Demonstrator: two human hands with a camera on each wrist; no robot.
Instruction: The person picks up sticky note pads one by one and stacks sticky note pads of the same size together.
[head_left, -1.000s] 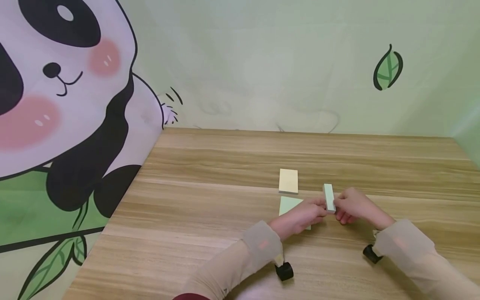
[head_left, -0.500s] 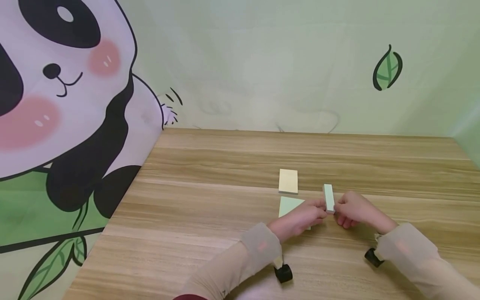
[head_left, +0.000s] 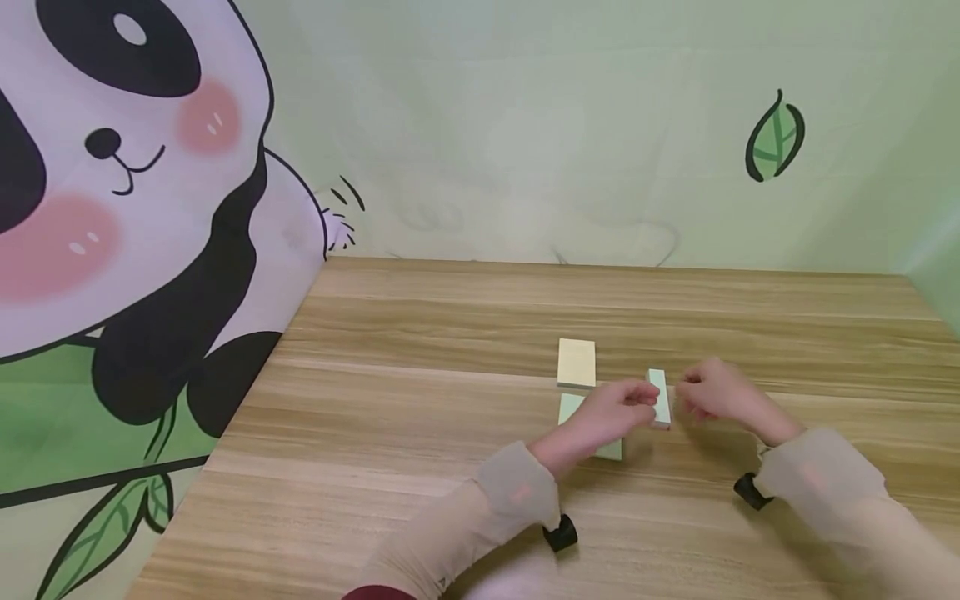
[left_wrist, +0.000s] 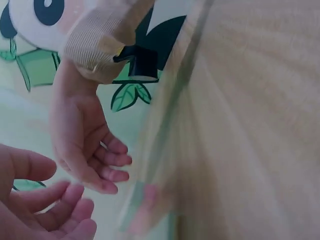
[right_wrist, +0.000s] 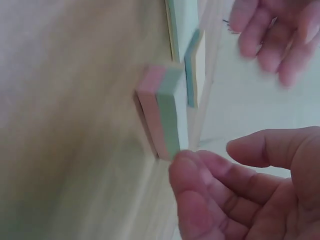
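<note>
A narrow sticky note block (head_left: pixel 661 398), pale green over pink, lies on the table between my two hands. Its two colour layers show in the right wrist view, where the block (right_wrist: pixel 167 112) stands apart from both hands. My left hand (head_left: pixel 603 417) hovers just left of it with loosely bent fingers holding nothing. To the block's right, my right hand (head_left: pixel 726 393) is raised with its fingers loosely curled, also holding nothing. Partly hidden under the left hand is a pale green sticky note pad (head_left: pixel 572 407). Behind that lies a smaller cream pad (head_left: pixel 577 362).
The wood-grain table (head_left: pixel 420 417) reaches back to a pale green wall (head_left: pixel 525 125). A panda picture (head_left: pixel 150 208) covers the left side. Each sleeve cuff carries a small black device (head_left: pixel 561 533).
Both hands have let go of the narrow sticky note block. The right hand has drawn back to the right, and the left fingers have lifted slightly. The pads stay in place.
</note>
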